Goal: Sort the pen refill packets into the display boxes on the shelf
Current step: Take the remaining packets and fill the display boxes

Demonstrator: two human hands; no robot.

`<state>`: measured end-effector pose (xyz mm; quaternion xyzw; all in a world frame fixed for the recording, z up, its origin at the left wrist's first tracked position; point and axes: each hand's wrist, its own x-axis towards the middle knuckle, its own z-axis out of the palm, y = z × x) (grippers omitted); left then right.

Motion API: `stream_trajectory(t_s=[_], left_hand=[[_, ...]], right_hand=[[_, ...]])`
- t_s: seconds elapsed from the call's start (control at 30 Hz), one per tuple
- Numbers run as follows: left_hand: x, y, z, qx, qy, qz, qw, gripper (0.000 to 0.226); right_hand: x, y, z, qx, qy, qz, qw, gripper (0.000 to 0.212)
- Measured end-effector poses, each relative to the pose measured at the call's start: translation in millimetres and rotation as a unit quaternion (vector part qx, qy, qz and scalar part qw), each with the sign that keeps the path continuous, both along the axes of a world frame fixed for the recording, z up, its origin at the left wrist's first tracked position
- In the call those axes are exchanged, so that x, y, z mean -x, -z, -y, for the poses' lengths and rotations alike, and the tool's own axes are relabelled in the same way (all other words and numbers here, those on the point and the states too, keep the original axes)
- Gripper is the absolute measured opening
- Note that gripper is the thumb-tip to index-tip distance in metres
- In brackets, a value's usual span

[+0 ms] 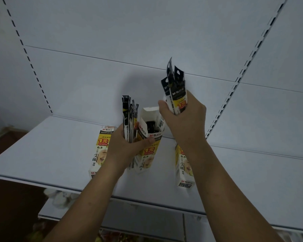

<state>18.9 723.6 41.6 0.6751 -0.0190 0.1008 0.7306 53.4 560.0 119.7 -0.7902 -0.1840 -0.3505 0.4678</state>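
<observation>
Three white-and-yellow display boxes stand on the white shelf (51, 154). My left hand (124, 149) grips a bundle of black refill packets (129, 117) and also clasps the middle box (148, 137), whose top flap is open with dark packets inside. My right hand (184, 117) holds a second bundle of black-and-yellow packets (176, 91) upright, just above and to the right of that open box. The left box (100, 149) is partly hidden behind my left wrist. The right box (184, 168) is partly hidden behind my right forearm.
The shelf's white back panel (129, 41) rises behind, with slotted uprights (234, 84) at left and right. A lower shelf (147, 215) shows beneath, with pale objects (59, 196) at its left and brown flooring at the far left.
</observation>
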Motion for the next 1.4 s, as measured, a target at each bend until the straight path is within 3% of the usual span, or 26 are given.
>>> stream_trajectory(t_s=[0.5,0.7,0.93,1.1,1.23,1.4], left_hand=[[-3,2,-1,-0.003,0.007,-0.001,1.000,0.048],[-3,3,-1,0.004,0.024,0.006,1.000,0.054],[-4,5,-4,-0.001,0.025,0.010,1.000,0.043],[-3,5,-3,0.010,0.034,0.025,0.999,0.043],[-5,8,-5,0.014,0.043,0.013,0.999,0.039],[-9,12,-12,0.019,0.060,-0.007,0.998,0.042]], right_hand=[[-2,18,0,0.018,0.009,-0.053,0.998,0.020],[2,10,-1,-0.073,0.013,-0.017,0.997,0.020],[-2,22,-4,-0.016,-0.001,-0.055,0.998,0.020],[-1,17,-2,-0.030,-0.021,-0.070,0.997,0.021],[4,-6,3,-0.117,-0.044,-0.045,0.991,0.016],[9,-16,2,-0.069,-0.108,-0.028,0.991,0.016]])
